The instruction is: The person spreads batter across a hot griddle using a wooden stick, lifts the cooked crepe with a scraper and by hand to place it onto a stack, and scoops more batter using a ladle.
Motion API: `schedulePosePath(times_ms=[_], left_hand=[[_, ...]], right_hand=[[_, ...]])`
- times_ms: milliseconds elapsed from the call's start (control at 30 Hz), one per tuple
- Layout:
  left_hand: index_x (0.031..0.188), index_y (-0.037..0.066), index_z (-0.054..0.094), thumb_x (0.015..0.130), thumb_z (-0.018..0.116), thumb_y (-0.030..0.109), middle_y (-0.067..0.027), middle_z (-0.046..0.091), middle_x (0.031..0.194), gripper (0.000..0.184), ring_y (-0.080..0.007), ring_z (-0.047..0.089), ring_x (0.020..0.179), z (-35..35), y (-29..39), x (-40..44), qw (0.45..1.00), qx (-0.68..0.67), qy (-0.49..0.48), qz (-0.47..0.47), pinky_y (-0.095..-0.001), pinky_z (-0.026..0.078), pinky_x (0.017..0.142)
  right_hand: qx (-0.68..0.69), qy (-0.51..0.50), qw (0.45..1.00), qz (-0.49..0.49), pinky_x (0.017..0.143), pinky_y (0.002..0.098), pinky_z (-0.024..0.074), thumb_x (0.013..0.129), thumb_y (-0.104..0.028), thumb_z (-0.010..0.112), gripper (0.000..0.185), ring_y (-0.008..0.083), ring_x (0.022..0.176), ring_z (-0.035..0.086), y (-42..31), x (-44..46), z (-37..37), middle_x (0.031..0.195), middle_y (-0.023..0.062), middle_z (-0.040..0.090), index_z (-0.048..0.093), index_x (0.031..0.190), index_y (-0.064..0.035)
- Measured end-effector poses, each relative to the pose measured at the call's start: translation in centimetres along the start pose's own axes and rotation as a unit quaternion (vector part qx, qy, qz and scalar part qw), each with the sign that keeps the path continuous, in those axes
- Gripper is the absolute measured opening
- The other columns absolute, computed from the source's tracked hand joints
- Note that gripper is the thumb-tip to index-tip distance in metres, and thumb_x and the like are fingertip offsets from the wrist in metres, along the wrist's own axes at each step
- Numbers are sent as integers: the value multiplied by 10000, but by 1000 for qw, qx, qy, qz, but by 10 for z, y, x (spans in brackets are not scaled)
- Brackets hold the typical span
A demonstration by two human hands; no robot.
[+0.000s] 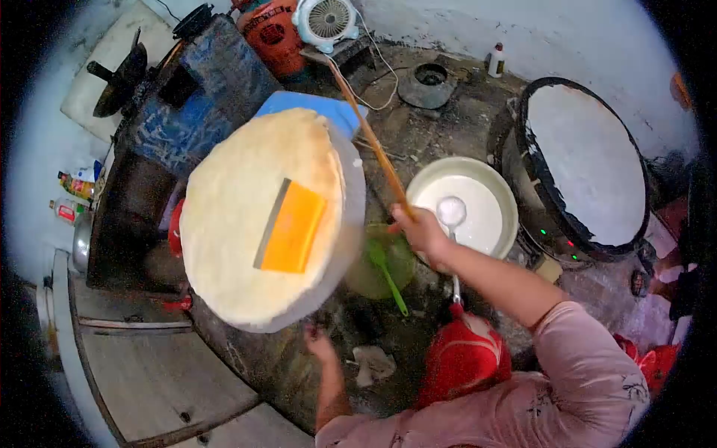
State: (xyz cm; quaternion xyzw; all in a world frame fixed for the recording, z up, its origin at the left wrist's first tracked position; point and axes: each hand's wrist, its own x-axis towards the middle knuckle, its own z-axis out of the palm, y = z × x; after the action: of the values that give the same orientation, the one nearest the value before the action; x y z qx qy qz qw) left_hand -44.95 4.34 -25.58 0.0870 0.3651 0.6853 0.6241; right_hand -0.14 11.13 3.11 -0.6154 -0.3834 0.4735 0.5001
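Observation:
My right hand (422,233) is closed round the lower end of a long wooden stick (373,149), beside the bowl of white batter (482,213). A ladle (451,212) rests in that bowl. My left hand (319,345) is just below the edge of a thick stack of round, pale flatbreads (246,194); its fingers are small and partly hidden. An orange scraper (295,228) with a dark edge lies on top of the stack. At the right, a round griddle (519,142) carries a white sheet of batter (586,160).
A green brush (387,278) lies over a blurred greenish container between stack and bowl. Behind are a blue tub (347,112), a small fan (327,21), a red sack (270,37) and a bottle (496,61). Wooden cabinets (149,373) stand at lower left.

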Motion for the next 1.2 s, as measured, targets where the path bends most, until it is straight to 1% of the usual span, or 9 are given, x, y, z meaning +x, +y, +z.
schedulePosePath(times_ms=[67,167,233,400,667,767,967,1067,1200], left_hand=[[1197,-28,439,890,487,189,-151,435,1204,378,-242,461,1033,8,-34,-67,931,353,-91,32,-314,447,812],[1172,7,430,841,569,166,-169,414,1184,393,-297,445,1016,68,-94,-111,947,259,53,-183,-399,438,836],[1215,6,373,842,559,145,-176,398,1220,440,-309,440,1053,157,-100,-120,950,46,146,-271,-424,425,858],[1199,38,389,822,546,90,-152,438,1099,412,-284,469,925,195,-144,-93,969,59,104,-215,-435,431,764],[1177,81,413,795,528,13,-118,495,931,405,-249,510,746,149,-201,-84,981,127,87,-114,-449,441,632],[1168,92,444,818,505,64,-86,503,924,356,-241,512,716,71,-223,-61,867,-290,-252,-318,-423,447,625],[921,71,497,871,476,159,-56,504,673,104,-135,420,486,98,-197,-122,950,15,49,-307,-256,362,393],[970,81,487,837,490,157,-60,498,756,154,-207,472,607,95,-206,-138,957,162,70,-231,-292,428,550],[906,83,467,796,533,164,-72,459,730,151,-197,441,583,91,-201,-161,935,174,116,-287,-326,406,479]], right_hand=[[-92,22,995,-12,611,289,465,891,-343,476,353,157,639,583,-17,-43,-46,654,88,619,629,905,-25],[-139,11,990,33,625,294,476,895,-306,484,329,139,644,589,37,-112,-116,656,74,627,626,917,-10],[-163,21,986,32,622,299,476,895,-301,488,322,126,653,586,60,-171,-158,679,62,634,623,927,-10],[-190,80,962,178,624,270,462,918,-214,464,304,112,670,579,89,-311,-233,728,57,621,537,1080,32],[-101,182,967,149,660,257,450,922,-211,457,296,115,680,576,94,-416,-248,733,67,626,545,1048,42],[-84,200,969,120,649,261,450,911,-198,479,268,106,682,563,79,-429,-244,732,45,618,558,1034,27],[-59,220,969,99,649,254,447,877,-148,518,224,89,697,548,83,-455,-253,760,33,621,570,1027,10],[-99,215,967,92,643,259,443,862,-152,542,233,87,692,537,77,-471,-257,764,39,625,571,1040,-5],[-200,207,955,70,669,268,453,840,-131,566,247,105,726,558,75,-492,-265,785,49,617,566,1058,-14]])
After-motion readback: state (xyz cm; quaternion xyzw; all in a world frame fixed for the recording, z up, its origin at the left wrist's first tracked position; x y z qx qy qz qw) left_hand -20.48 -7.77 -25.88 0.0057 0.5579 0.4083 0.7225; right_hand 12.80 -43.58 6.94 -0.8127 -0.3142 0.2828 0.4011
